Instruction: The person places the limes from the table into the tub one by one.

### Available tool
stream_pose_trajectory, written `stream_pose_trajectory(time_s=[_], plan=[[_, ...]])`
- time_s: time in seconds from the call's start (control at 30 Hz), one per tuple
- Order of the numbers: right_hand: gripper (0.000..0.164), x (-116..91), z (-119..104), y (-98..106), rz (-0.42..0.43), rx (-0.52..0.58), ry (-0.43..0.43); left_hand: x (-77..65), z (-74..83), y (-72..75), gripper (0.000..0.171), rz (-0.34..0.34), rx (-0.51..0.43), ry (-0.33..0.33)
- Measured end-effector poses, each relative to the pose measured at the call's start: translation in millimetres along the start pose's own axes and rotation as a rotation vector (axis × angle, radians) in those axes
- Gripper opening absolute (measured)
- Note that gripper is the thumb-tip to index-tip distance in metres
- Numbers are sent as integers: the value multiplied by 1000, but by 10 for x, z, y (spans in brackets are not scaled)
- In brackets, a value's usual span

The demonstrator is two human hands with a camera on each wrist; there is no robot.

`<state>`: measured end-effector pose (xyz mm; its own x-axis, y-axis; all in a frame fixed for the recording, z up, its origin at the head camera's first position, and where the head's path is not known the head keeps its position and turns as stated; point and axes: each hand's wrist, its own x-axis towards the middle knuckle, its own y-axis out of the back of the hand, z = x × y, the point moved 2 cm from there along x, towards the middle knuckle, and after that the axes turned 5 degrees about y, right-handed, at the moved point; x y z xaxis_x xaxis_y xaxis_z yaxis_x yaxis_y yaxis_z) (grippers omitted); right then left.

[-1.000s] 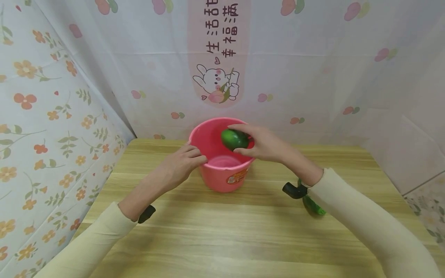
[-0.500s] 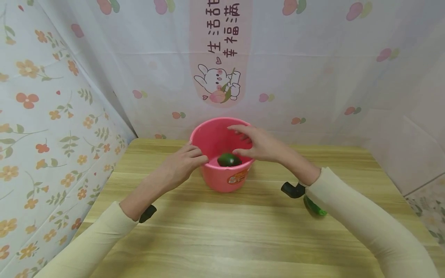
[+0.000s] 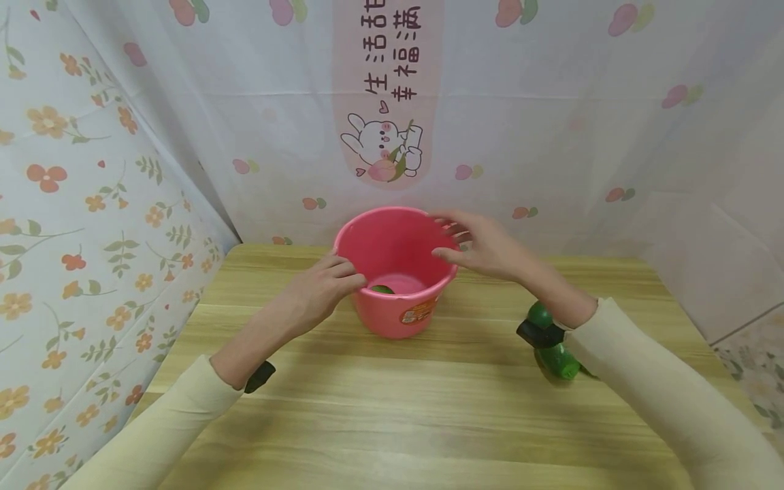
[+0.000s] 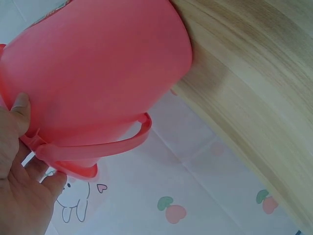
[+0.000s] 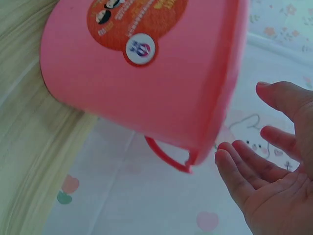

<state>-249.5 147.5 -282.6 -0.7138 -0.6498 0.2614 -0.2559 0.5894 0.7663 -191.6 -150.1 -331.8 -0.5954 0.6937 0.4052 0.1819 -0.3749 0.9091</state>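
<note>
A pink bucket with an orange label stands upright on the wooden table. My left hand holds its left rim; in the left wrist view, the thumb lies on the outer wall below the rim, close to the pink handle. Low inside the bucket, a sliver of a smooth, oval green fruit shows over the near rim; the rest is hidden. Beside the right rim hovers my right hand, its fingers loosely spread with nothing between them. The right wrist view shows this hand apart from the rim.
On the table, to the right, lie a rounded green item and a longer green one, partly covered by my right forearm and a black wrist mount. A printed curtain hangs directly behind the bucket.
My right hand let go of the green fruit, which dropped into the bucket and shifted left along its bottom. That hand then moved right, out over the rim. The left hand stayed put.
</note>
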Motion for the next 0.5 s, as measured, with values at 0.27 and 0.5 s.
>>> stream_pose_trajectory(time_s=[0.27,0.5], plan=[[65,-118,42,175,64,-32,-12,3,-5,1,27,-8,-9,3],[63,-258,117,294,88,-81,-45,2,-2,4,25,14,6,-25]])
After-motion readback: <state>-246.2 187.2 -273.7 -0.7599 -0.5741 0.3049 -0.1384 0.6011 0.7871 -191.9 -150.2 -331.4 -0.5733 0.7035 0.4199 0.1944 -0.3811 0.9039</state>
